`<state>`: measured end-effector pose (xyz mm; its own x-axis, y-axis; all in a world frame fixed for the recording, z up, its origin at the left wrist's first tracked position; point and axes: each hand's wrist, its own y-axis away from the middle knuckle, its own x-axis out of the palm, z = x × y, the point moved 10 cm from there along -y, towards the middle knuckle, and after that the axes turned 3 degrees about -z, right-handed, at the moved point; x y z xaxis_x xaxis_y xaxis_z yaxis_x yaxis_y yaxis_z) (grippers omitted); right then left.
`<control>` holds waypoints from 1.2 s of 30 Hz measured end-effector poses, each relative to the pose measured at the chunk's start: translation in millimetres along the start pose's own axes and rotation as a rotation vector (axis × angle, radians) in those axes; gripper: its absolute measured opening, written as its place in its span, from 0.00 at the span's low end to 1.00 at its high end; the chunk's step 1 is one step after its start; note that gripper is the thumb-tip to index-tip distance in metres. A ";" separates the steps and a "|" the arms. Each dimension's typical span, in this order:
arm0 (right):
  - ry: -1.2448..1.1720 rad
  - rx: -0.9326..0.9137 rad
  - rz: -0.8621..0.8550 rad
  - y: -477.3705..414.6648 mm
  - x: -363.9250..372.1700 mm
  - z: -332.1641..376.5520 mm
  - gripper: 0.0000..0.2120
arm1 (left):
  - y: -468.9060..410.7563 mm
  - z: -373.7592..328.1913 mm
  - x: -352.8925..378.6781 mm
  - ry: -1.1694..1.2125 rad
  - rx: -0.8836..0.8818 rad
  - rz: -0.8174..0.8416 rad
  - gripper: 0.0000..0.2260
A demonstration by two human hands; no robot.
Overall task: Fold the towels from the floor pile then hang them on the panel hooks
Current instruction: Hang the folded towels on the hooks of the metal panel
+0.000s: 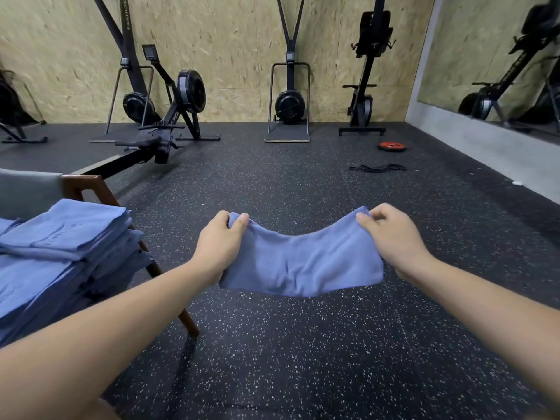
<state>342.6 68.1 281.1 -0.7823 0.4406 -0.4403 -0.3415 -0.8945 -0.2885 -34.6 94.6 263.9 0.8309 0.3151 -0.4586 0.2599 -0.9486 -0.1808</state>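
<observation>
- While stretched in the air just right of the chair [86, 187], looks soft and plain blue: one towel [303, 263], held as a wide band, sagging in the middle, lower edge hanging free above the floor [303, 353].
- Pinched at its upper left corner by the left hand [219, 242], thumb on top, and at its upper right corner by the right hand [392, 234]; hands well apart.
- Piled on the chair seat: stack of folded towels [69, 237], same blue, edges overhanging the seat; number in it not countable.
- Right of the chair and beyond it: wide speckled floor, open up to the wooden wall [236, 56].
- Along that wall, far beyond the chair: five dark exercise machines [289, 103].
- Far right of the chair: one red weight plate [392, 146], one black band [377, 168] near it.
- Counted: two hands, one held towel, one stack, one chair.
</observation>
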 end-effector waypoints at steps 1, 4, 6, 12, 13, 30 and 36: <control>0.001 0.002 0.029 4.5 7.6 1.7 0.11 | 3.2 -1.4 5.7 -0.011 0.006 0.027 0.20; 0.007 -0.008 0.095 19.5 28.3 12.5 0.11 | 15.4 -9.2 20.0 -0.018 0.017 0.089 0.21; 0.007 -0.014 0.132 29.2 38.4 21.5 0.11 | 23.2 -14.5 29.4 -0.005 0.019 0.130 0.20; -0.148 -0.023 0.304 60.0 68.3 46.9 0.12 | 47.0 -41.7 49.6 0.019 0.099 0.251 0.15; -0.164 -0.039 0.323 63.6 72.2 51.3 0.11 | 50.8 -46.3 51.7 0.047 0.107 0.265 0.14; -0.373 0.010 0.589 93.1 88.5 76.3 0.11 | 58.8 -65.9 37.5 -0.053 0.242 0.361 0.12; 0.014 -0.222 0.367 64.5 64.4 71.6 0.26 | 59.2 -74.2 25.9 0.091 0.237 0.528 0.08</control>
<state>232.8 33.4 294.9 -0.8232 0.0989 -0.5591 0.0794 -0.9550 -0.2859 38.7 44.3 305.9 0.8595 -0.2126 -0.4649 -0.3094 -0.9403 -0.1421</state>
